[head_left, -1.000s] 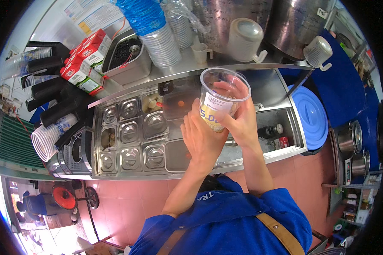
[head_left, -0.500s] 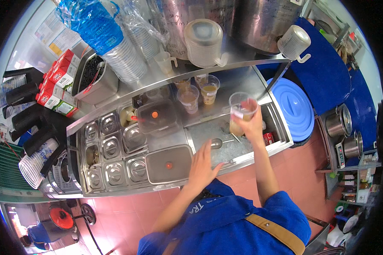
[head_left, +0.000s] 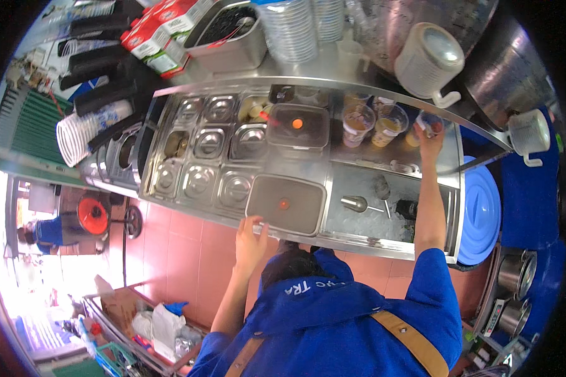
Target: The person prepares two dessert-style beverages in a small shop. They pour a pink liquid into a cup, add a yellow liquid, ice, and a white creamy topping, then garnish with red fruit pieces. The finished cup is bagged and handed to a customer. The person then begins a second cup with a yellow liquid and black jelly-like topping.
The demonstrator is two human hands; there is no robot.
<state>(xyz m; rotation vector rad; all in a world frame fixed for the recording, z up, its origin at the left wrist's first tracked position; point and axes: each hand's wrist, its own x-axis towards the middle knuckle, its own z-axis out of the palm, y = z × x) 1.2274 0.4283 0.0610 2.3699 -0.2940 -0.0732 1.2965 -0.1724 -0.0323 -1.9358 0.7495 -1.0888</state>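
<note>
My right hand is wrapped round a clear plastic cup with a pale brown drink, at the right end of a group of cups on the steel counter. Beside it stand another filled cup and a cup with a lighter top. Holding nothing, my left hand hovers at the counter's front edge, fingers loosely apart. It is nearest to a lidded clear container with an orange knob. A metal scoop lies on the ice in the bin below my right arm.
Several lidded steel pans fill the counter's left side. Stacked cups, a tub of black pearls and an upturned measuring jug line the shelf above. A blue round lid sits at the right.
My right hand has carried the cup from above the ice bin back to the row of cups. My left hand has moved left, away from the ice bin. The view has shifted.
</note>
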